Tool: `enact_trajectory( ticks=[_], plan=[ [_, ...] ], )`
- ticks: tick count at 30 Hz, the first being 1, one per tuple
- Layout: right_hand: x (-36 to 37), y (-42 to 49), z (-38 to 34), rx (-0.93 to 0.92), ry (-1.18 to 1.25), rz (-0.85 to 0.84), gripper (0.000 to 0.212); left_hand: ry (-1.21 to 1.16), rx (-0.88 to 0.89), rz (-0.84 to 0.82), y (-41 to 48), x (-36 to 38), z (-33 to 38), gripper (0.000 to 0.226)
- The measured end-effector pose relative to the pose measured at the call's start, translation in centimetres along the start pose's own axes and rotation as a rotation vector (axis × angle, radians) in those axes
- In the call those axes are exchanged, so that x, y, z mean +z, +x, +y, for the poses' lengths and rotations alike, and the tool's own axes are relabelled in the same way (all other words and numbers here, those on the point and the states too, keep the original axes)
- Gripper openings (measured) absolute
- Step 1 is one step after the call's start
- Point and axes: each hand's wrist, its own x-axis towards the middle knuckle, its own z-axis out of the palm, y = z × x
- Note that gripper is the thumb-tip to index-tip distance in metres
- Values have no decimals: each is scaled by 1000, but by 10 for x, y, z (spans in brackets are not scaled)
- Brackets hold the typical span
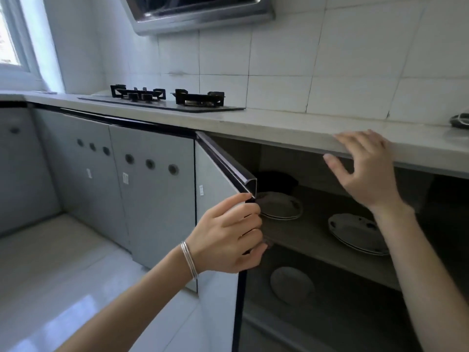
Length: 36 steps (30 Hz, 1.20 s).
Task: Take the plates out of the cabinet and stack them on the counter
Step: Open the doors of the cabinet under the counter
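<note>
The cabinet under the counter (pixel 291 124) stands open. My left hand (pixel 228 232) grips the edge of its swung-out door (pixel 218 189). My right hand (pixel 365 168) is open, fingers spread, in front of the counter's front edge above the opening. On the upper shelf (pixel 309 232) lie two small stacks of white patterned plates, one at the left (pixel 281 205) and one at the right (pixel 355 232). A dark bowl-like thing (pixel 276 180) sits behind the left stack. One white plate (pixel 291 284) lies on the cabinet floor below.
A gas hob (pixel 167 97) with two black burners sits on the counter to the left, under a range hood (pixel 200 13). A dark object with a cord (pixel 459 120) lies at the counter's far right. Closed cabinet doors (pixel 152 189) run leftward. The floor (pixel 63 275) is glossy tile.
</note>
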Motion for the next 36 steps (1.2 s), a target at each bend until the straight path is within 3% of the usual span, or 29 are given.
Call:
enact_trajectory(
  ticks=[4,12,19,23,27,29,36],
  plan=[
    [23,5,-73,-244,184,-51,52,61,-16,-23,-19,-30,-8,32],
    [75,23,-135,-376,374,-150,50,271,-109,-97,-79,-111,-52,28],
    [101,10,-172,-365,436,-234,50,385,-215,-132,-119,-138,-96,25],
    [117,-8,-186,-311,414,-240,50,400,-353,-58,-146,-137,-114,27],
    [136,-29,-209,-261,425,-256,51,361,-439,-76,-180,-133,-131,13],
    [142,-37,-219,-252,415,-244,51,353,-474,-78,-193,-133,-136,16],
    [133,-73,-220,-173,351,-217,53,268,-447,-62,-183,-100,-91,23]
  ],
)
